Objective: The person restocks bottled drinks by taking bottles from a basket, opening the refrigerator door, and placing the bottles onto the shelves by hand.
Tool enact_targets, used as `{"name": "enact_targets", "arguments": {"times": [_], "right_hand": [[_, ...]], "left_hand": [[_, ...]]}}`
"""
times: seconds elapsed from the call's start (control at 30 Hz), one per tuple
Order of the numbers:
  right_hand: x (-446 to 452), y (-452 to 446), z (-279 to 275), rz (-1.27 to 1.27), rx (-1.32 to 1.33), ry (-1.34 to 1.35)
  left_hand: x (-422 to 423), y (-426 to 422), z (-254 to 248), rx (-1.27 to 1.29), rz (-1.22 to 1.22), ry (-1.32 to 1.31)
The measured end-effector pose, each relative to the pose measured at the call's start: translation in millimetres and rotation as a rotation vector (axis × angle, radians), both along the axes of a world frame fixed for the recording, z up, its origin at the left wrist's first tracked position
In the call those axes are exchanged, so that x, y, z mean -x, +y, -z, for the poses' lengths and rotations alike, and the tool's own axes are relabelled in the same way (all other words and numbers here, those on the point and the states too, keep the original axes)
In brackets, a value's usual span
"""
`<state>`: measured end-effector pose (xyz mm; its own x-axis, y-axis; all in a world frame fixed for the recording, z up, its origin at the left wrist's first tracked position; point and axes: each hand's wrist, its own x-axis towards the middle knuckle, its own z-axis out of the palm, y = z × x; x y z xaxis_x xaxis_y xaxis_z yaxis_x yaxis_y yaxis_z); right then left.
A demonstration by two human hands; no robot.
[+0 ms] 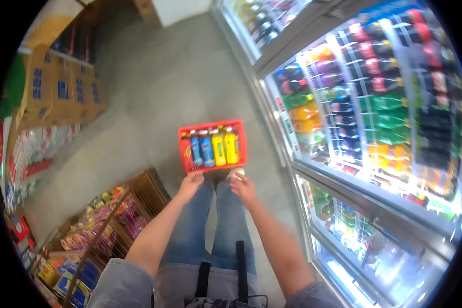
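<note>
Red basket (pixel 243 143) sat at the centre of the view, apparently on the floor just beyond the person's feet, with two blue bottles (pixel 207 151) and two yellow bottles (pixel 218 149) ranged side by side inside and red packets (pixel 187 149) at its nine o'clock end. Its filling looked well advanced, since little bare bottom showed, though whether anything was left to add could not be told. At the basket's seven o'clock, the left hand (pixel 190 186) had its fingers bent at the near rim; whether they gripped it was unclear. At five o'clock, the right hand (pixel 244 190) was loosely parted, with nothing evident in it, over a pale shape (pixel 236 173), probably a shoe. Grey, smooth-looking floor (pixel 138 77) ran up towards twelve. From one to four o'clock stretched lit coolers (pixel 344 194) full of drinks, their bottles blurred by glare. Stacked cartons (pixel 51 87) stood at ten, wrapped packs (pixel 46 146) at nine, and a snack stand (pixel 151 190) with bright packets at eight.
</note>
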<state>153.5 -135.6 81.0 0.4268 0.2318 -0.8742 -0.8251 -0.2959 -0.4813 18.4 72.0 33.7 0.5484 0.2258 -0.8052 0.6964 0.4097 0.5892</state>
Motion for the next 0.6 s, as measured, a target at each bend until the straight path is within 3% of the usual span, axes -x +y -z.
{"name": "enact_targets", "arguments": {"times": [0.1,0.2,0.37,0.47,0.6], "right_hand": [[-2,-18,-63,0.167,-0.065,-0.064],[-1,-29,-119,0.35,-0.124,-0.126],[-7,-54,-218,0.346,-0.232,-0.34],[4,-86,-250,0.328,-0.286,-0.462],[27,-137,-291,0.506,-0.416,-0.54]], "left_hand": [[-22,-4,-73,0.004,0.031,-0.048],[-35,-14,-108,0.051,0.081,-0.1],[-67,-45,-200,0.024,0.155,-0.257],[-78,-67,-227,0.093,0.161,-0.354],[-67,-101,-265,0.015,0.25,-0.421]]}}
